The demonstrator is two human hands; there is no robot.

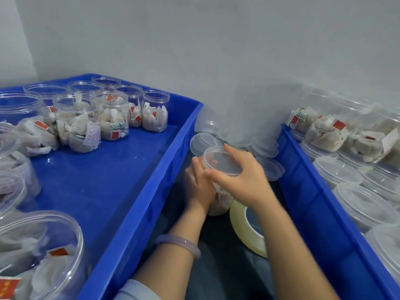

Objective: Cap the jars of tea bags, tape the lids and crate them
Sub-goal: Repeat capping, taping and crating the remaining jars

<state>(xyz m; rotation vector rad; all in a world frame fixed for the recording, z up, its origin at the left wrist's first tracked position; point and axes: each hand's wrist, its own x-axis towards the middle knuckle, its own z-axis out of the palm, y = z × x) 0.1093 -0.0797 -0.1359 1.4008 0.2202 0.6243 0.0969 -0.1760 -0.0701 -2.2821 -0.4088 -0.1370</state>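
Note:
Between two blue crates I hold a clear jar of tea bags [220,202]. My left hand [198,185] wraps its side. On top sits a clear plastic lid [223,161], with my right hand [244,176] spread over it, fingers on the rim. A roll of clear tape [244,230] hangs around my right wrist. The left crate [138,191] holds several uncapped jars of tea bags [112,118]. Capped jars [337,169] fill the right crate [303,191].
Loose clear lids [266,148] lie in a heap behind the jar, against the grey wall. A pale purple bangle [179,245] circles my left wrist. The gap between the crates is narrow and dark.

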